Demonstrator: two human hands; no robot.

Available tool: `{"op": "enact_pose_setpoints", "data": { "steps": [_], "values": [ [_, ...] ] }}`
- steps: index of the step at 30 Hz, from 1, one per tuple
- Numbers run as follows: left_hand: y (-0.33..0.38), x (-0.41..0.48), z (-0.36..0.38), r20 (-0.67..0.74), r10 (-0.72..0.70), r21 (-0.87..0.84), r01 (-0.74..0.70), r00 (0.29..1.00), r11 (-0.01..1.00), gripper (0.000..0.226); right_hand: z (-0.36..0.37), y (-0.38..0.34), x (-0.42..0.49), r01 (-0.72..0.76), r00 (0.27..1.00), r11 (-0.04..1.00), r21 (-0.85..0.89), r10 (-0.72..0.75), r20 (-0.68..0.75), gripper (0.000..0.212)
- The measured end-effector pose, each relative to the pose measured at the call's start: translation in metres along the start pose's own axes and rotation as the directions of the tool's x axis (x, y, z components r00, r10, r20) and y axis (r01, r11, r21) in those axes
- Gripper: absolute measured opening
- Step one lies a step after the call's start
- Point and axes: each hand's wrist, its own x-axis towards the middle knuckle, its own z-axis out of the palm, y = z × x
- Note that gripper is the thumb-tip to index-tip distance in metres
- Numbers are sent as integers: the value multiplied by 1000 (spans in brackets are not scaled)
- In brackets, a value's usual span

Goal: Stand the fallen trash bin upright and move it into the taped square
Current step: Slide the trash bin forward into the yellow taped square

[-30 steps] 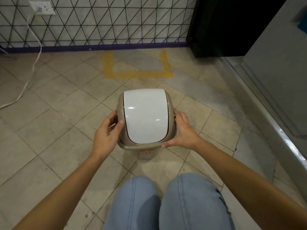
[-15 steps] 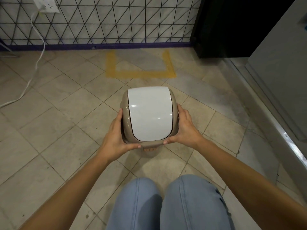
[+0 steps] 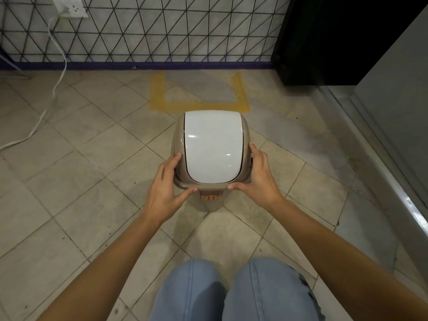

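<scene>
The trash bin (image 3: 212, 147), beige with a white swing lid, stands upright in the middle of the tiled floor, seen from above. My left hand (image 3: 165, 188) grips its left rim and near corner. On the opposite rim, my right hand (image 3: 259, 179) holds with the thumb on the near edge. The yellow taped square (image 3: 199, 105) lies on the floor just beyond the bin, against the wall; the bin's far edge reaches its near tape line. Most of the bin's body is hidden under the lid.
A white cable (image 3: 55, 89) runs from a wall socket (image 3: 70, 6) down across the floor at the left. A black cabinet (image 3: 335, 40) and a grey metal unit (image 3: 393, 93) with a raised sill stand at the right. My knees in jeans (image 3: 234, 290) are at the bottom.
With both hands on it, the bin has moved away from me toward the taped square. My left hand's grip shifted from loose to closed around the rim.
</scene>
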Motion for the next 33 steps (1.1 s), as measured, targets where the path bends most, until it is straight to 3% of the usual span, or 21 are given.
{"op": "enact_pose_setpoints", "data": {
  "steps": [15, 17, 25, 33],
  "values": [
    [-5, 52, 20, -4, -3, 9, 4, 1000, 1000, 83, -10, 2, 57, -4, 1000, 1000, -4, 4, 4, 121],
    [-2, 74, 32, -19, -68, 1, 68, 997, 998, 79, -20, 10, 87, -18, 998, 1000, -14, 19, 61, 121],
    [8, 92, 37, -5, -35, 40, 36, 999, 999, 47, -29, 8, 111, -14, 997, 996, -88, 20, 70, 122],
    [3, 107, 38, 13, -22, 15, 22, 1000, 1000, 37, -25, 11, 126, -3, 998, 999, -50, 6, 59, 122]
  ]
}}
